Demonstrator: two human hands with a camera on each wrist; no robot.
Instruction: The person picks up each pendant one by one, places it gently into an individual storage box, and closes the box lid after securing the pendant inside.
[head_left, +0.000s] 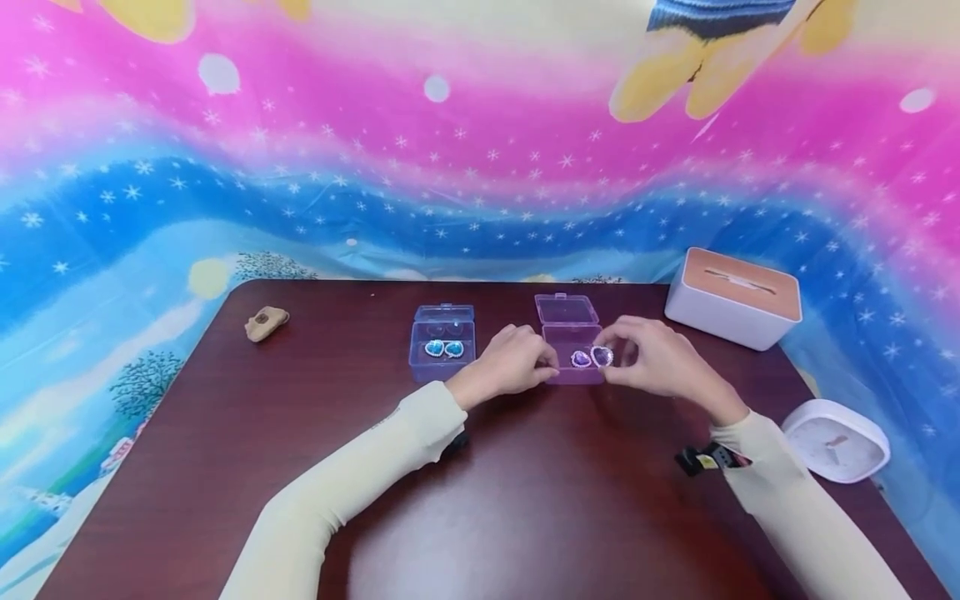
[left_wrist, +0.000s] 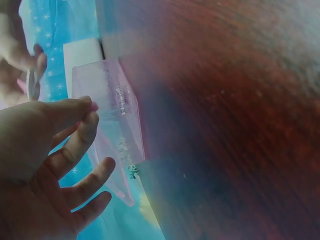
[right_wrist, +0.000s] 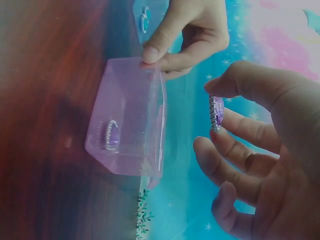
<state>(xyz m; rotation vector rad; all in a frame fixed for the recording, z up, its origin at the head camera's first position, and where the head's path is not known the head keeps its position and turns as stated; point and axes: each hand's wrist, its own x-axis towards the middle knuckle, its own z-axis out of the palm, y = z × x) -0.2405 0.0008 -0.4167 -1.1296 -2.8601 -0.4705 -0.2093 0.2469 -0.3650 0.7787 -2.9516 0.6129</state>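
Note:
A see-through pink box [head_left: 572, 377] stands on the table with its lid [head_left: 567, 309] tipped back. My left hand [head_left: 513, 360] pinches the box's near left rim between thumb and forefinger, as the left wrist view also shows. Inside lies a purple gem with a silver beaded edge [right_wrist: 112, 135]. Between thumb and fingertips my right hand [head_left: 663, 358] holds a second purple gem [right_wrist: 216, 114], heart-shaped, with the same beaded rim. In the right wrist view that gem is above the box opening, apart from the box.
Left of the pink box, a lidded blue box [head_left: 442, 372] stands open, holding two blue gems [head_left: 444, 348]. A tan, stone-like piece [head_left: 266, 323] lies at the far left. On the right are a white tissue box [head_left: 720, 312] and a white clock-like object [head_left: 836, 442].

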